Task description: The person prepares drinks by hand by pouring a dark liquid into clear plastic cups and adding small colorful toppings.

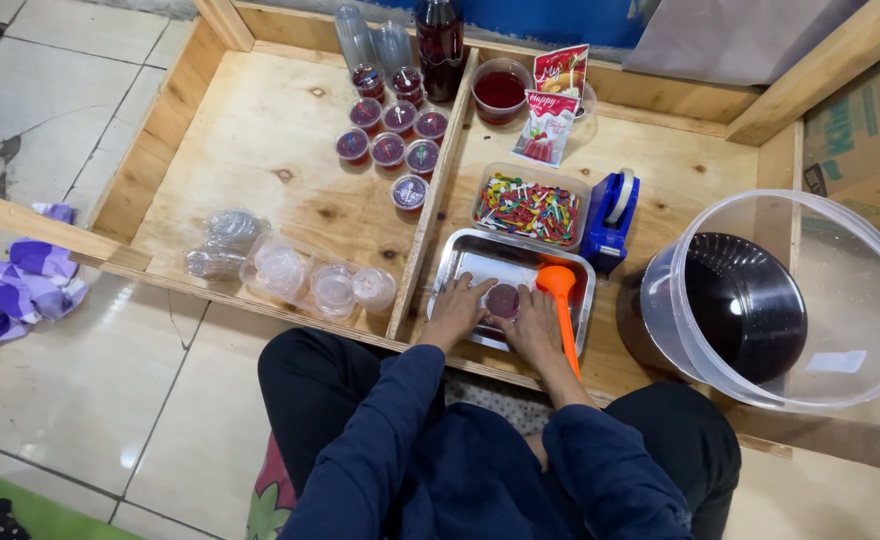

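Observation:
A small lidded cup of dark red jelly point(502, 300) stands in a metal tray point(458, 250) right in front of me. My left hand point(454, 312) rests on the cup's left side and my right hand point(534, 325) on its right, fingers pressed around the lid. An orange ladle point(561, 300) lies in the tray beside my right hand. Whether the hands grip the cup or only press on it is hard to tell.
Several filled, lidded red cups point(390, 130) stand in the left wooden compartment, with empty clear cups point(310, 280) nearer. A box of coloured picks point(530, 208), blue tape dispenser point(612, 215), red liquid bowl point(500, 90), sachets point(548, 125) and a clear bucket point(840, 300) over a dark pot point(750, 300) sit right.

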